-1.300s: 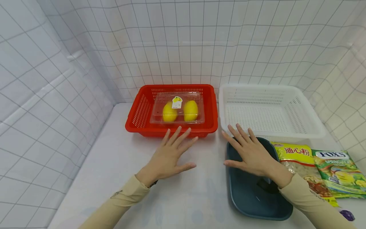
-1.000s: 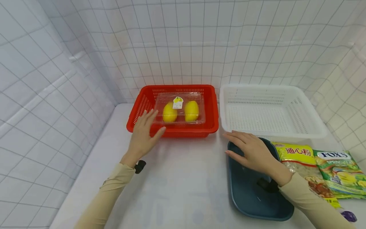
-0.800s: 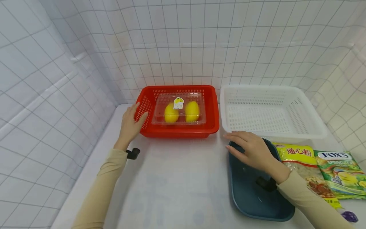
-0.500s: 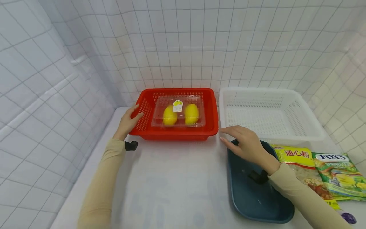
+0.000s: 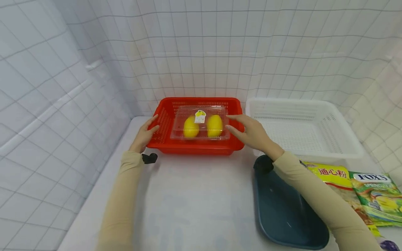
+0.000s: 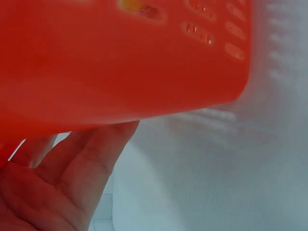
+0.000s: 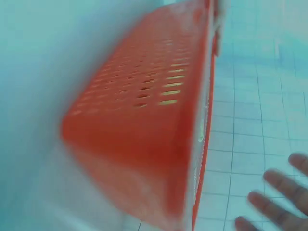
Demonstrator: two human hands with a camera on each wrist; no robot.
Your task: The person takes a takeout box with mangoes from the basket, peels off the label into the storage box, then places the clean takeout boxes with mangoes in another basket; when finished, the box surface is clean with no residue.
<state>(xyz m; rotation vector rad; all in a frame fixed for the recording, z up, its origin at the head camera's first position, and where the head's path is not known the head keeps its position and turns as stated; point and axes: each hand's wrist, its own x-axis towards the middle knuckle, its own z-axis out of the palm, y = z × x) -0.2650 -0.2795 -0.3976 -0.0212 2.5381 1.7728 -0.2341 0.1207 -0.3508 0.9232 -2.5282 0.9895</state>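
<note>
A clear lidded box [image 5: 202, 131] with two lemons [image 5: 215, 126] and a sticker sits inside a red basket [image 5: 194, 150]. At the basket's left end is my left hand [image 5: 142, 137], its thumb and forefinger over the rim in the head view. The left wrist view shows that hand's fingers [image 6: 91, 159] fairly straight, their tips hidden behind the end wall. Over the basket's right end hovers my right hand [image 5: 252, 134], thumb and fingers apart, tips beside the box's right end. Spread fingers [image 7: 276, 204] also show in the right wrist view, apart from the red wall.
A white basket [image 5: 340, 156] stands to the right. In front of it lies a dark blue tray [image 5: 284, 212], partly under my right forearm. Beside the tray are a yellow pasta bag [image 5: 331, 172], a green FOXS bag [image 5: 377, 195] and a small purple item [image 5: 389, 245].
My left hand has gone from the table's middle to the red basket's left end. My right hand has moved from above the blue tray leftward and up, over the red basket.
</note>
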